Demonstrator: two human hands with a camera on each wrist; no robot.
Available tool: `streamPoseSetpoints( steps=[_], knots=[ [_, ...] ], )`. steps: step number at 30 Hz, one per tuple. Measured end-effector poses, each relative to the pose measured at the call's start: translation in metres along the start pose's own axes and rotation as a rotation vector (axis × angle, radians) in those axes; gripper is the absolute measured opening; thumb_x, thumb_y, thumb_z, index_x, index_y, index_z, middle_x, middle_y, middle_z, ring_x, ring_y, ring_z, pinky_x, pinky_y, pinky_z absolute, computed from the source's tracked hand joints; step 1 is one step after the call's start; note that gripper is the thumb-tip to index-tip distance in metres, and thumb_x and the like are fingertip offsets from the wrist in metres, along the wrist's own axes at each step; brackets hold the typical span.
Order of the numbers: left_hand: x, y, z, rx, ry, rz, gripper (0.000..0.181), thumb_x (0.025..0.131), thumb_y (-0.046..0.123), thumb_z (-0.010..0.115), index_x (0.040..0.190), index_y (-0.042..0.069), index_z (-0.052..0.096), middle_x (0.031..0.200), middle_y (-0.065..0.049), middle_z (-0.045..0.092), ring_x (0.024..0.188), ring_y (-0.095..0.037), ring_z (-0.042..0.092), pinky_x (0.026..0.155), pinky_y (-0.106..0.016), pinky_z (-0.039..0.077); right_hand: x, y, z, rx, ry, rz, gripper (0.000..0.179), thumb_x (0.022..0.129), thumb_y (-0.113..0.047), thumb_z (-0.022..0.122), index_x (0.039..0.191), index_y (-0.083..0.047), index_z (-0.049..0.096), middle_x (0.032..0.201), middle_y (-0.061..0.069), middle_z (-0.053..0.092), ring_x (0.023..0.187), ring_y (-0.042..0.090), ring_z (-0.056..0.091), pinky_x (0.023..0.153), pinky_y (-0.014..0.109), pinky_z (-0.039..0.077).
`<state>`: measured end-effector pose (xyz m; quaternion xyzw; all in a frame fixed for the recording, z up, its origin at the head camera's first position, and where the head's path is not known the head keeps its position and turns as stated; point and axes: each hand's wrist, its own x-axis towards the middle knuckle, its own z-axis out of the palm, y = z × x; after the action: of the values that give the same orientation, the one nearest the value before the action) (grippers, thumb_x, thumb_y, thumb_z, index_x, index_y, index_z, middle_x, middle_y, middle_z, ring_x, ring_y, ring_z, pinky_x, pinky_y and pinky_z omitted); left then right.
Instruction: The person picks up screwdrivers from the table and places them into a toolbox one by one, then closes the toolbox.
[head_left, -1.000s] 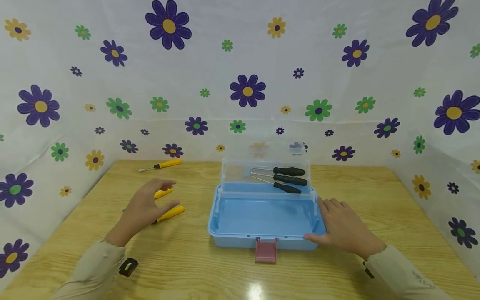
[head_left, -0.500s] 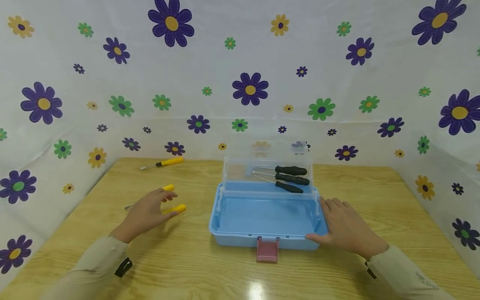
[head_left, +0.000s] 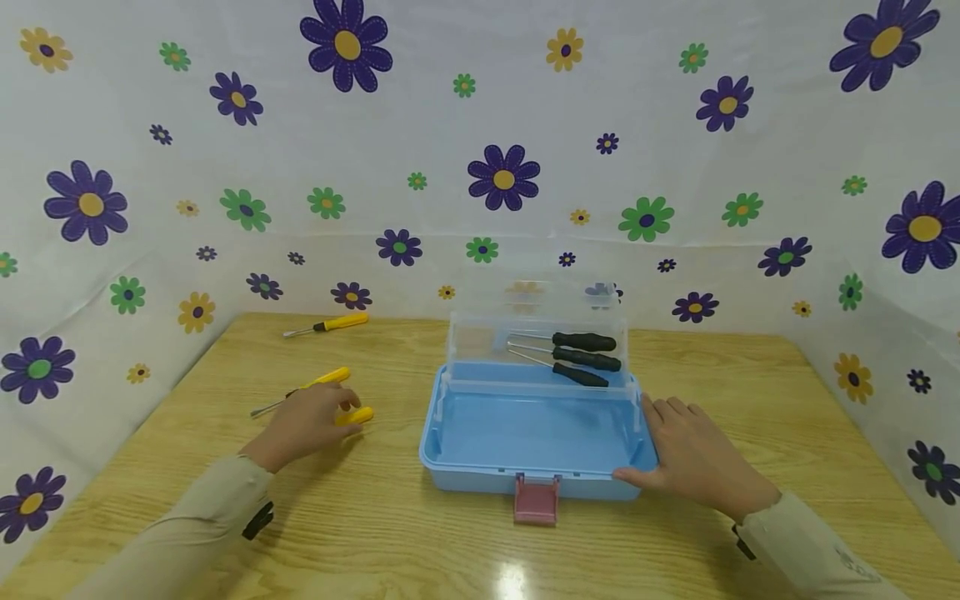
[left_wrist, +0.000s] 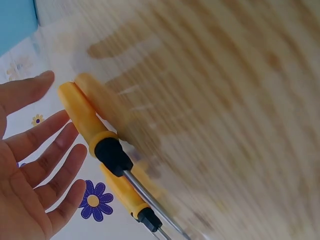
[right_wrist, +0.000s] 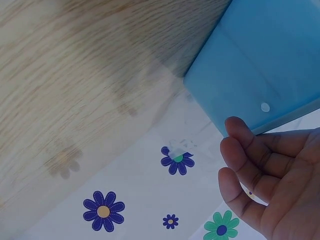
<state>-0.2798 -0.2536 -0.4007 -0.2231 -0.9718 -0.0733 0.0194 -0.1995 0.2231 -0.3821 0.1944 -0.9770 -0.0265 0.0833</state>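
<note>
Seemingly for steadiness, the blue box is gripped by the right hand, nothing by the left hand, fingers parted.

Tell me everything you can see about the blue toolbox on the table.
The toolbox is light blue, rectangular with rounded corners, and looks like plastic. It sits upright and open on the wooden table, its blue floor showing. A pink latch hangs down mid-front. Toward the back rises a clear, plastic-looking part that bears three black-handled screwdrivers. The right hand holds the toolbox's right end, thumb at the front rim. A small pale spot shows on an outer wall.
</note>
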Motion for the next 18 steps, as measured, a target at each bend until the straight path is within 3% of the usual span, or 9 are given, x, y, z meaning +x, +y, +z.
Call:
streamPoseSetpoints(
  steps=[12,18],
  knots=[
    [0.0,0.006,0.005,-0.024,-0.017,0.049,0.018,0.075,0.019,0.078,0.088,0.012,0.07,0.084,0.0,0.065,0.075,-0.014,0.06,0.07,-0.035,0.052,0.001,-0.002,-0.002,0.004,-0.044,0.022,0.111,0.069,-0.082,0.05,0.13,0.011,0.048,0.119,0.024,0.061,0.108,0.038,0.058,0.09,0.054,0.047],
    [-0.002,0.013,0.007,0.021,-0.006,0.109,0.011,0.073,0.016,0.079,0.08,0.017,0.071,0.079,0.005,0.063,0.069,-0.008,0.056,0.065,-0.029,0.049,0.0,-0.002,-0.002,0.006,-0.044,0.026,0.111,0.069,-0.082,0.05,0.13,0.01,0.048,0.119,0.024,0.061,0.107,0.038,0.058,0.09,0.054,0.047]
  ],
)
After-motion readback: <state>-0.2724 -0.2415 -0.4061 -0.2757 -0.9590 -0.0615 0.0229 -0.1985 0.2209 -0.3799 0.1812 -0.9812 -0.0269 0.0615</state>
